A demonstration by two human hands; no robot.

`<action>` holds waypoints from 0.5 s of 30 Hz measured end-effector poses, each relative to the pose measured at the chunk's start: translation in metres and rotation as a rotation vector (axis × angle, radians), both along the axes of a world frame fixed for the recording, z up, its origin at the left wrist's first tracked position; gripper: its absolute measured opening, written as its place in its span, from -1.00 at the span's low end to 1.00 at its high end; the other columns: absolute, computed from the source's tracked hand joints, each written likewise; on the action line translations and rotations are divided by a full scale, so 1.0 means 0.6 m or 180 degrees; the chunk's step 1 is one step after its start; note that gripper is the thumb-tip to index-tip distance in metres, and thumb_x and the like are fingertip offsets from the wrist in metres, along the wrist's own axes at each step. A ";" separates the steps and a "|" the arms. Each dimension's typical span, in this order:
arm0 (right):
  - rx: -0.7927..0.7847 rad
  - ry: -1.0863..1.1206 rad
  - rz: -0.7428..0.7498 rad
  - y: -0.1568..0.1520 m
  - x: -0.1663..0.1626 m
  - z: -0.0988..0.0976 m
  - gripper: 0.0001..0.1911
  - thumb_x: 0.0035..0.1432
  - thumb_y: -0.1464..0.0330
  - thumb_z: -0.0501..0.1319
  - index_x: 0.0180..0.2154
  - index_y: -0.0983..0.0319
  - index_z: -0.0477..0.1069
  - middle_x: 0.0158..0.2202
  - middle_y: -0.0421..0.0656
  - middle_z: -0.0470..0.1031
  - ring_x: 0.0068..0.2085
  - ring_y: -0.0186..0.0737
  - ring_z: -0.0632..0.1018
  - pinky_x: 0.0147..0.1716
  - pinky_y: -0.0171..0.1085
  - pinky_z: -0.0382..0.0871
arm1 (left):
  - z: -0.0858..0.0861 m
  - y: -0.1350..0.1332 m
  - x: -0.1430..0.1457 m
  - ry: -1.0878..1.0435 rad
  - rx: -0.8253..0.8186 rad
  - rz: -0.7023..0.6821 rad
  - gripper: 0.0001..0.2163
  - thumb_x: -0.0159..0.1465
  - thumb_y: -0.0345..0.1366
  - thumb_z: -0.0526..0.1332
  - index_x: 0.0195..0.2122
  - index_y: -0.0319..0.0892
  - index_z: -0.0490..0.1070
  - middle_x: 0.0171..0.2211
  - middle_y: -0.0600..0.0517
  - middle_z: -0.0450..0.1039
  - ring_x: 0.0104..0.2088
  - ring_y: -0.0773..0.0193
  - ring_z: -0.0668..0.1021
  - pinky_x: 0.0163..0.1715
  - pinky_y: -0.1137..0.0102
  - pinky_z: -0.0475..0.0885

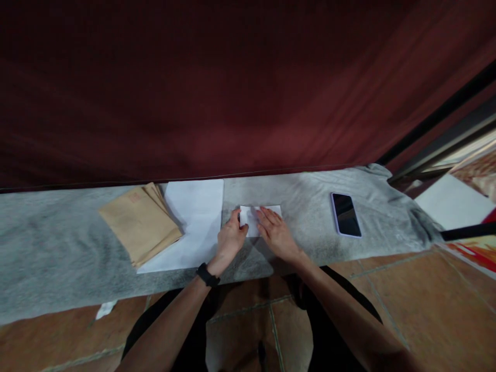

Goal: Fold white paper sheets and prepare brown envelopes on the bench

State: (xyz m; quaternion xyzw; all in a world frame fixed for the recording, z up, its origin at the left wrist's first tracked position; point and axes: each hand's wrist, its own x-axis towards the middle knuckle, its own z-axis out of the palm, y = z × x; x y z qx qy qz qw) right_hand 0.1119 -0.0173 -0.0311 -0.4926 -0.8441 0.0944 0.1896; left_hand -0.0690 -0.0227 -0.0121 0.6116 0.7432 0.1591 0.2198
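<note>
A small white piece of paper (253, 229), apparently folded, lies on the grey cloth between my hands. My left hand (231, 235) pinches its left edge, thumb and fingers closed on it. Across its right half rests my right hand (277, 232), fingers stretched out and lying flat on the paper. Left of my hands are larger white paper sheets (203, 212), partly covered by a stack of brown paper envelopes (139, 222).
The grey cloth (306, 206) covers a long narrow surface. A phone (346, 214) with a pale purple edge lies on its right part. Behind hangs a dark red curtain (232, 103). A white scrap (106, 309) lies on the tiled floor (387, 289).
</note>
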 end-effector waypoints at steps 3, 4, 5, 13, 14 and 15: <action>0.0026 -0.0274 0.0069 -0.020 -0.012 -0.015 -0.45 0.47 0.21 -0.03 0.39 0.22 0.13 0.42 -0.05 0.15 0.40 -0.05 0.20 0.38 0.01 0.03 | -0.006 -0.001 -0.003 0.0085 0.0057 -0.0046 -0.49 0.29 -0.35 0.16 0.28 -0.15 0.22 -0.16 -0.08 0.61 -0.20 0.06 0.66 -0.21 0.27 0.52; 0.0044 -0.0331 0.0007 -0.023 -0.011 -0.019 -0.44 0.47 0.20 -0.03 0.39 0.22 0.11 0.43 -0.05 0.13 0.41 -0.04 0.19 0.39 0.03 0.01 | -0.007 -0.002 -0.003 0.0123 0.0058 -0.0063 -0.49 0.29 -0.35 0.16 0.28 -0.13 0.22 -0.16 -0.08 0.62 -0.20 0.07 0.66 -0.20 0.28 0.52; 0.0065 -0.0370 -0.0065 -0.024 -0.008 -0.024 -0.44 0.47 0.20 -0.03 0.40 0.22 0.10 0.43 -0.04 0.12 0.41 -0.04 0.19 0.39 0.03 0.00 | -0.008 -0.002 -0.004 0.0163 0.0046 -0.0083 -0.50 0.30 -0.34 0.16 0.28 -0.12 0.22 -0.16 -0.07 0.62 -0.19 0.07 0.66 -0.20 0.29 0.52; 0.0177 -0.0466 -0.0410 -0.016 0.022 -0.036 -0.43 0.47 0.18 -0.03 0.41 0.21 0.08 0.43 -0.02 0.09 0.42 -0.01 0.18 0.36 0.04 0.02 | 0.008 -0.013 -0.003 0.0529 -0.0025 -0.0190 -0.62 0.37 -0.28 0.13 0.20 -0.13 0.33 -0.18 -0.10 0.62 -0.14 0.03 0.65 -0.12 0.22 0.52; 0.0184 -0.0477 -0.0413 -0.017 0.022 -0.037 -0.42 0.47 0.18 -0.03 0.41 0.22 0.08 0.43 -0.01 0.08 0.42 -0.01 0.18 0.36 0.05 0.02 | 0.010 -0.016 0.001 0.0625 0.0059 -0.0230 -0.65 0.38 -0.29 0.09 0.17 -0.15 0.36 -0.15 -0.13 0.61 -0.12 0.01 0.64 -0.10 0.19 0.51; 0.0193 -0.0487 -0.0409 -0.017 0.022 -0.037 -0.42 0.47 0.18 -0.03 0.41 0.23 0.08 0.43 0.00 0.08 0.42 0.00 0.18 0.36 0.05 0.02 | 0.011 -0.020 0.007 0.0720 0.0197 -0.0307 -0.67 0.40 -0.30 0.05 0.15 -0.18 0.39 -0.11 -0.17 0.59 -0.07 -0.01 0.63 -0.05 0.17 0.50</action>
